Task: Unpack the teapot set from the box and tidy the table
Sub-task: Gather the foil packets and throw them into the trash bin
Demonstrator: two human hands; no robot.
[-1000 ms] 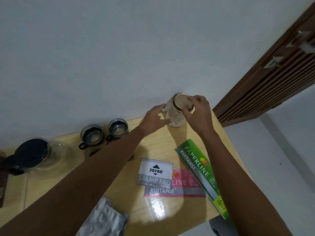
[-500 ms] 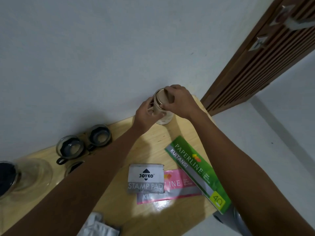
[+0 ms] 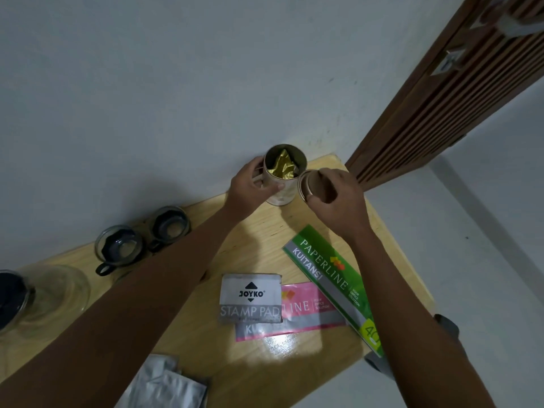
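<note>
A round pale canister stands open at the far edge of the wooden table, with a crumpled gold foil pouch showing inside. My left hand grips the canister's side. My right hand holds its brown round lid just right of the rim, tilted. Two glass cups with dark handles sit at the back left. The glass teapot with a dark lid is at the far left edge.
A grey Joyko stamp pad box lies on a pink receipt book; a green Paperline receipt book lies to the right. Silver foil packets sit at the near edge. A wooden slatted door stands at right, a white wall behind.
My right hand has lifted the lid off the canister and moved it to the right, exposing the gold pouch. My left hand kept its hold on the canister.
</note>
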